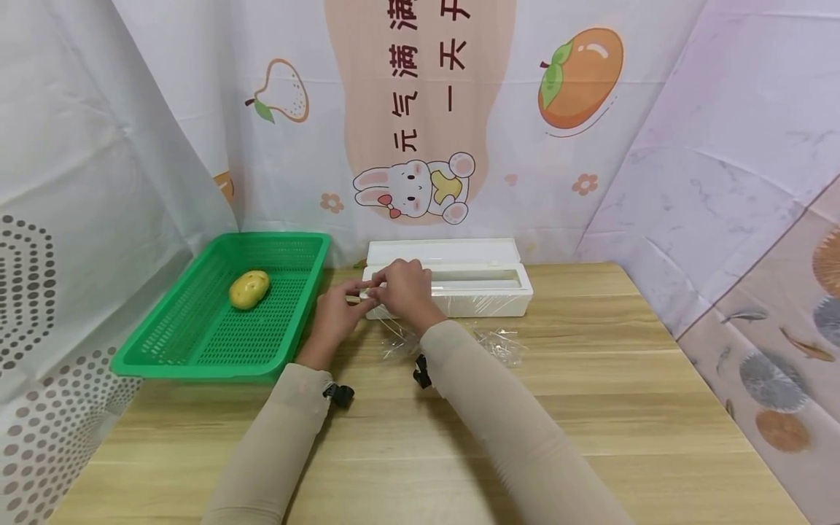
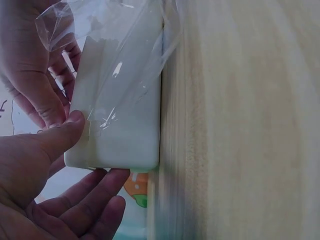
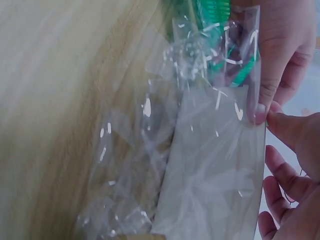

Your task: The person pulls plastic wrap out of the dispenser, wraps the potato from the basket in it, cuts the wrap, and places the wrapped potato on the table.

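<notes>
A white cling film box (image 1: 453, 305) lies at the back of the table, its lid (image 1: 442, 252) raised and a pale roll (image 1: 475, 285) inside. Crinkled clear film (image 1: 500, 346) hangs over the front onto the table. My left hand (image 1: 335, 317) grips the box's left end, thumb on the front edge and fingers round the end in the left wrist view. My right hand (image 1: 407, 292) reaches over the same corner, its thumb tip against the left thumb in the right wrist view. I cannot tell whether its fingertips pinch film or the box edge.
A green plastic basket (image 1: 190, 373) stands left of the box, with one potato (image 1: 249, 289) in it. Printed cloth (image 1: 289, 182) hangs behind and along both sides of the wooden table (image 1: 590, 408).
</notes>
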Demonstrator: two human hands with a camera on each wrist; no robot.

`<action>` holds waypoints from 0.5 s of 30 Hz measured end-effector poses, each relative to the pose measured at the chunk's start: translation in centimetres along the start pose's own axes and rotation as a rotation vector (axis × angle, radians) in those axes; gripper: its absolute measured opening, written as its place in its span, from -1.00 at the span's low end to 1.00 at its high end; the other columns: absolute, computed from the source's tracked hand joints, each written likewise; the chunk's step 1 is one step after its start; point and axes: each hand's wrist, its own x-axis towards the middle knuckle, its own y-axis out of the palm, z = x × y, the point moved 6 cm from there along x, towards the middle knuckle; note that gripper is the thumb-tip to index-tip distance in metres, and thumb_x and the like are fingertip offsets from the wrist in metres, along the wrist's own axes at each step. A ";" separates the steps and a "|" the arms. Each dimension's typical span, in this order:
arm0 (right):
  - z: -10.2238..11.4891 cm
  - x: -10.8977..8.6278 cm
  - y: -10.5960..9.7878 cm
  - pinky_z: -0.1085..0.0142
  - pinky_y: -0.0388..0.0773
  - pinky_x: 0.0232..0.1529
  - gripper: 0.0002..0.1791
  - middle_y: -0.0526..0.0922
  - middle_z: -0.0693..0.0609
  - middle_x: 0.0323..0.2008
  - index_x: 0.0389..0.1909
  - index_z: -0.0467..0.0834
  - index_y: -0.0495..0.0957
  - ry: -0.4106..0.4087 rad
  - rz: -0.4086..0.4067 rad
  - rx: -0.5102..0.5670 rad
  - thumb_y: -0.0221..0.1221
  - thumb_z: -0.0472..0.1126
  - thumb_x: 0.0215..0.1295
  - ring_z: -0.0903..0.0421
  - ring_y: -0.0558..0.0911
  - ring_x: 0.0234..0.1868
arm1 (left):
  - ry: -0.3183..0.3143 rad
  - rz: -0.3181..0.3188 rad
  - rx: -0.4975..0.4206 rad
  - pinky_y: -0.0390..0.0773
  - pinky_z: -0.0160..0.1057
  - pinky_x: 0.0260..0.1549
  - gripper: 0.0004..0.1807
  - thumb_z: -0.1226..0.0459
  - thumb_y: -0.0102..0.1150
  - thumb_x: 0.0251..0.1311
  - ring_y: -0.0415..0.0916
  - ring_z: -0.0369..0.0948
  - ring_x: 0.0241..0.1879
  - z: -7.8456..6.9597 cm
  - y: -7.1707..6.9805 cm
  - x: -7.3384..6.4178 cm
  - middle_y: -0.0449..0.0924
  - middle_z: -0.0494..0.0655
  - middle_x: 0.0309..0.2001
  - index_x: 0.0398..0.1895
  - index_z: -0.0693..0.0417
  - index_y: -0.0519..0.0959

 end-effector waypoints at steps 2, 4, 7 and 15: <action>0.0 0.0 -0.1 0.02 0.42 0.01 -0.85 0.74 0.27 0.00 -0.26 0.29 0.81 0.008 0.010 -0.013 0.37 0.20 0.30 0.00 0.54 0.00 | 0.002 -0.001 0.005 0.73 0.06 -0.08 -0.55 0.08 0.45 0.26 0.75 0.08 -0.02 0.0 0.0 0.0 0.71 0.15 0.09 0.20 -0.07 0.68; -0.1 0.0 -0.2 0.02 0.41 0.01 -0.87 0.74 0.28 -0.03 -0.29 0.30 0.80 0.015 0.016 -0.017 0.38 0.20 0.29 0.01 0.52 -0.02 | 0.000 -0.004 0.010 0.73 0.05 -0.08 -0.55 0.08 0.45 0.26 0.75 0.08 -0.01 0.0 0.0 0.0 0.71 0.15 0.09 0.20 -0.07 0.68; -0.2 0.0 -0.2 0.03 0.38 0.03 -0.88 0.70 0.25 -0.07 -0.35 0.30 0.79 0.030 0.027 -0.014 0.38 0.19 0.29 0.03 0.48 -0.02 | -0.001 0.000 0.018 0.73 0.05 -0.07 -0.55 0.08 0.45 0.26 0.74 0.07 0.01 0.0 0.0 -0.1 0.71 0.12 0.11 0.20 -0.07 0.68; -0.6 -0.1 -0.5 0.05 0.34 0.01 -0.88 0.67 0.24 -0.10 -0.41 0.30 0.78 0.023 0.012 0.001 0.42 0.18 0.25 0.04 0.43 -0.03 | 0.007 -0.003 0.028 0.73 0.04 -0.07 -0.53 0.08 0.46 0.25 0.74 0.06 0.00 -0.1 0.1 0.0 0.72 0.12 0.10 0.22 -0.05 0.68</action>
